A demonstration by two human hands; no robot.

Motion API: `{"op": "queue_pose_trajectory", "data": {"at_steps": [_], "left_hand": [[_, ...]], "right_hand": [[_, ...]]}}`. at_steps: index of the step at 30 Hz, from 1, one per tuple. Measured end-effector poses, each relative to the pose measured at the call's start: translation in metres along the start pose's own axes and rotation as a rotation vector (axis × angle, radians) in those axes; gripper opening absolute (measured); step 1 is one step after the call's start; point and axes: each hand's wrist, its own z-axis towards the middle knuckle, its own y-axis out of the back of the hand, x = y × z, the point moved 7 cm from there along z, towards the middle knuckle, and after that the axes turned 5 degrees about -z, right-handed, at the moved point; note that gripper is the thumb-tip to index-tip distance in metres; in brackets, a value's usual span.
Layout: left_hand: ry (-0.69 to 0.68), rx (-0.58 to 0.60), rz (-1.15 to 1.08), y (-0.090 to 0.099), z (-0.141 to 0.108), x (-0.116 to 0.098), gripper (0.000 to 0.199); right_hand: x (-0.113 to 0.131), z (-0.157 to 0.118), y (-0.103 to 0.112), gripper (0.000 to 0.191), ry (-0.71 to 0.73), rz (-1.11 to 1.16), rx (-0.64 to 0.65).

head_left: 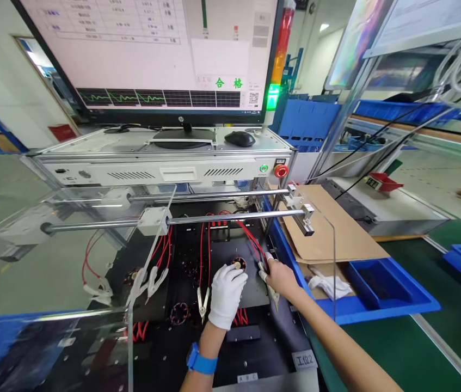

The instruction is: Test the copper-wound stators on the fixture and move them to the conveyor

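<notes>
My left hand [227, 294], in a white glove with a blue band at the wrist, has its fingers closed at a small round wound stator [239, 264] on the black fixture plate. Just right of it, my right hand [280, 277], mostly bare with white covers on some fingertips, grips a metal alligator clip [274, 296] on red wires. Between the fixtures another pair of alligator clips [203, 305] hangs on red leads. A second stator [179, 313] lies left of my left hand. Farther left, white-handled clips [154, 282] rest near a similar part.
A monitor [189, 117] stands on the tester cabinet [165, 171], which has a red emergency button [281, 171]. Metal rods [230, 218] and a clear guard [130, 326] frame the fixture. At right are cardboard [336, 234], a blue tray [418, 307] and a white glove [332, 286].
</notes>
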Motion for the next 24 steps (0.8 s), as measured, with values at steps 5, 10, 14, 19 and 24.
{"op": "queue_pose_trajectory", "data": {"at_steps": [5,10,14,19,24], "left_hand": [[0.027,-0.035,0.029,0.000,0.004,-0.008,0.015],[0.098,-0.036,0.031,0.001,0.006,-0.012,0.014],[0.110,-0.034,0.026,0.002,0.007,-0.012,0.015],[0.119,-0.043,0.018,0.002,0.008,-0.013,0.017],[0.151,-0.074,-0.036,0.003,0.007,-0.011,0.015]], "right_hand": [[0.005,0.013,0.013,0.035,-0.036,0.849,0.116],[0.026,0.009,0.001,0.041,-0.126,1.236,0.256],[0.027,0.008,-0.006,0.040,-0.150,1.250,0.192],[0.028,0.008,-0.005,0.042,-0.154,1.258,0.184],[0.018,0.007,-0.002,0.048,-0.128,1.355,0.215]]}}
